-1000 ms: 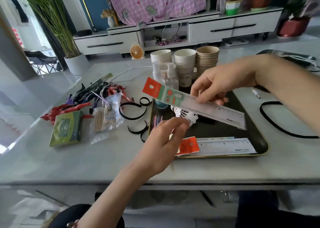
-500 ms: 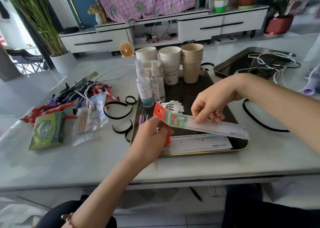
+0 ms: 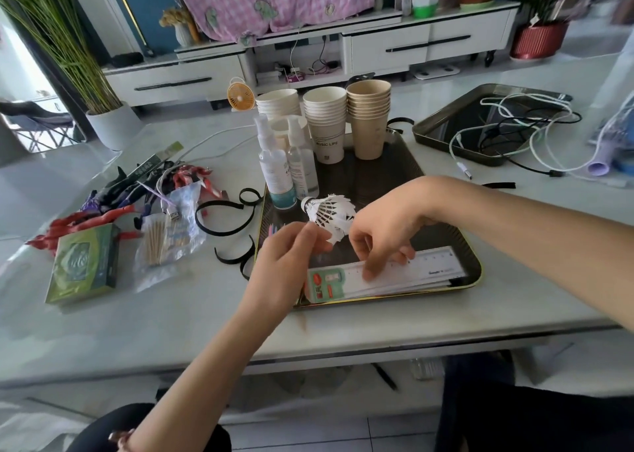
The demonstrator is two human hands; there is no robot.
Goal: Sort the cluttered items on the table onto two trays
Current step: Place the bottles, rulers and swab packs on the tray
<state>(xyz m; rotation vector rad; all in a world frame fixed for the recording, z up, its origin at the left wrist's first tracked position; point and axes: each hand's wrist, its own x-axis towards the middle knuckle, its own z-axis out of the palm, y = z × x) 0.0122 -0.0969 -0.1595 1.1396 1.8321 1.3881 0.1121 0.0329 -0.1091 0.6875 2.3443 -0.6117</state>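
The flat, clear plastic ruler [image 3: 404,275] with a green-and-red sleeve lies along the front rim of the near dark metal tray [image 3: 475,263], the right hand [image 3: 384,232] pressing it with its fingertips and the left hand [image 3: 284,259] loosely curled and empty beside it; judged light, stiff and slick, it is best pinched across its long edges.

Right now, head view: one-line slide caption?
Right hand touches a packaged ruler in the near tray; left hand hovers beside a shuttlecock.

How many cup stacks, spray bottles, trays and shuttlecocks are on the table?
Cup stacks: 3
Spray bottles: 2
Trays: 2
Shuttlecocks: 1
Total: 8
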